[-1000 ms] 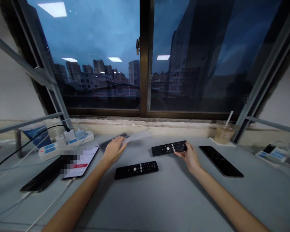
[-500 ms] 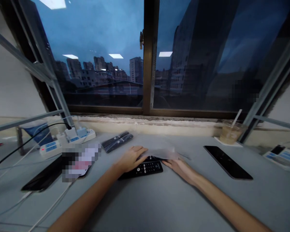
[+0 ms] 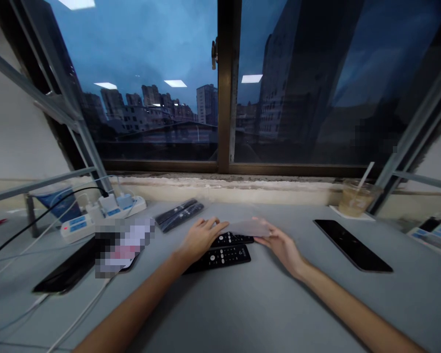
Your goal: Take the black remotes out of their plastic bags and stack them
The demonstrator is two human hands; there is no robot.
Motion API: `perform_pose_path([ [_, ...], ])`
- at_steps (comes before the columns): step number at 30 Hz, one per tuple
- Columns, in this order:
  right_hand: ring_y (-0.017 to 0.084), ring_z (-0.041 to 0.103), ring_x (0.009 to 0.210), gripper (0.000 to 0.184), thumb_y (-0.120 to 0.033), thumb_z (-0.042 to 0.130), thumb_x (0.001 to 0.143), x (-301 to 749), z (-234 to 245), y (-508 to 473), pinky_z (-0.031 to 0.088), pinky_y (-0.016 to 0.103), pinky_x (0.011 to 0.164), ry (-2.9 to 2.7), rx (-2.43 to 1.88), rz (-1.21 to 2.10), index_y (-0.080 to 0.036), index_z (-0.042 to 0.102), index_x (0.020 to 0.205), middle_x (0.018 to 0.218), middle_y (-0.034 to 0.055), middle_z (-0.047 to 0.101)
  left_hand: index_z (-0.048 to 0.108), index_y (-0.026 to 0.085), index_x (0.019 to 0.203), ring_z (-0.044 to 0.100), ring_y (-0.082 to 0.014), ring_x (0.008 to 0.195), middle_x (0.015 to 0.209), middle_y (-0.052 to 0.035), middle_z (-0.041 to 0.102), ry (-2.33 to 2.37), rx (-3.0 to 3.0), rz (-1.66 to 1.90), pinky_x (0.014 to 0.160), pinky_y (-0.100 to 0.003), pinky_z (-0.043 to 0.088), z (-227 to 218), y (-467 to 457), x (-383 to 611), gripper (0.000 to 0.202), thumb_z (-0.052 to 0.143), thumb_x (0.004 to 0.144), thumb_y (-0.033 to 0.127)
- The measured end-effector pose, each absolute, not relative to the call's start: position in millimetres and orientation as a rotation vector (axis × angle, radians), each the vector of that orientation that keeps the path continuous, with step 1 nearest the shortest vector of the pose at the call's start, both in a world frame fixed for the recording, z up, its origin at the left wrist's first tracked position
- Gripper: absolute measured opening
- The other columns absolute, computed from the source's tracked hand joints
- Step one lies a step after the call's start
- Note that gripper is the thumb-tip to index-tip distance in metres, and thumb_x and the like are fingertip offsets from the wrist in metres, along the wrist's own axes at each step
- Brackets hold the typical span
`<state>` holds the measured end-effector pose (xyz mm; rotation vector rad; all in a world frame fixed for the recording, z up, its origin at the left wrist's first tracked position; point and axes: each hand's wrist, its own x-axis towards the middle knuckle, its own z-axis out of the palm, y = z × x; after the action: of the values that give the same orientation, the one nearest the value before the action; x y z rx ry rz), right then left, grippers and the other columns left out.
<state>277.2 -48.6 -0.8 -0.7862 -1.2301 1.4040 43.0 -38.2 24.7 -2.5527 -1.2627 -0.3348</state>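
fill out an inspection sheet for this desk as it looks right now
surface: grey desk, matte.
job's things: two black remotes side by side; clear plastic bag just above them.
clutter: bagged remotes at rear; black phone on the right; dark phone on the left; iced drink cup with straw.
hands: left hand fingers spread on the remotes; right hand pinches the bag.
cables: white cable and a black lead at left, near a power strip.
surroundings: window onto a dusk skyline.

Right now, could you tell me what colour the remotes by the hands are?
The remotes are black with white buttons; head view.
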Motion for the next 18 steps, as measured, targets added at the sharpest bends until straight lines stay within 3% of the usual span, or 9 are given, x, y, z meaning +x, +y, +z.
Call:
perform_pose_path([
  [3, 0.025, 0.056, 0.097, 0.044, -0.047, 0.035, 0.077, 281.9, 1.0, -45.6, 0.046, 0.039, 0.076, -1.170, -0.819, 1.432, -0.023, 0.064, 0.100, 0.106, 0.0066, 0.064, 0.044, 0.026, 0.123, 0.049, -0.0174, 0.082, 0.106, -0.0051, 0.051, -1.261, -2.516, -0.363, 0.080, -0.032, 0.038, 25.1, -39.7, 43.1, 0.033, 0.033, 0.092, 0.028],
  [5, 0.024, 0.060, 0.087, 0.048, -0.053, 0.037, 0.078, 284.4, 1.9, -44.9, 0.046, 0.037, 0.071, -1.212, -0.937, 1.378, -0.023, 0.061, 0.106, 0.095, 0.0070, 0.067, 0.043, 0.028, 0.123, 0.048, -0.0180, 0.084, 0.108, -0.0045, 0.049, -1.245, -2.511, -0.399, 0.079, -0.032, 0.039, 23.4, -40.8, 43.6, 0.034, 0.038, 0.090, 0.028],
  [8, 0.019, 0.060, 0.072, 0.043, -0.048, 0.056, 0.071, 285.7, 0.6, -44.4, 0.046, 0.030, 0.059, -1.328, -1.067, 1.249, -0.025, 0.059, 0.107, 0.081, 0.0030, 0.067, 0.041, 0.030, 0.124, 0.047, -0.0183, 0.086, 0.111, -0.0045, 0.047, -1.208, -2.507, -0.448, 0.081, -0.033, 0.038, 19.9, -42.4, 45.4, 0.039, 0.045, 0.086, 0.023],
  [11, 0.015, 0.058, 0.063, 0.034, -0.040, 0.067, 0.064, 284.7, -2.3, -42.6, 0.045, 0.026, 0.056, -1.428, -1.088, 1.178, -0.023, 0.063, 0.093, 0.072, 0.0003, 0.065, 0.038, 0.026, 0.126, 0.046, -0.0201, 0.095, 0.114, -0.0061, 0.046, -1.168, -2.517, -0.438, 0.082, -0.033, 0.037, 19.9, -43.5, 46.1, 0.051, 0.047, 0.079, 0.010],
  [14, 0.014, 0.058, 0.064, 0.026, -0.040, 0.066, 0.065, 287.4, -2.8, -38.5, 0.044, 0.025, 0.059, -1.500, -1.101, 1.058, -0.020, 0.066, 0.081, 0.075, 0.0018, 0.065, 0.037, 0.026, 0.127, 0.045, -0.0221, 0.102, 0.115, -0.0068, 0.047, -1.196, -2.458, -0.447, 0.084, -0.035, 0.036, 25.0, -42.8, 42.0, 0.058, 0.045, 0.074, 0.005],
  [18, 0.012, 0.051, 0.052, 0.028, -0.043, 0.060, 0.068, 304.0, 3.2, -30.2, 0.037, 0.023, 0.048, -1.503, -1.207, 0.719, -0.019, 0.066, 0.082, 0.062, -0.0001, 0.060, 0.040, 0.023, 0.126, 0.044, -0.0256, 0.102, 0.113, -0.0086, 0.050, -1.335, -2.245, -0.485, 0.086, -0.039, 0.034, 32.8, -38.8, 29.8, 0.052, 0.042, 0.076, 0.008],
])
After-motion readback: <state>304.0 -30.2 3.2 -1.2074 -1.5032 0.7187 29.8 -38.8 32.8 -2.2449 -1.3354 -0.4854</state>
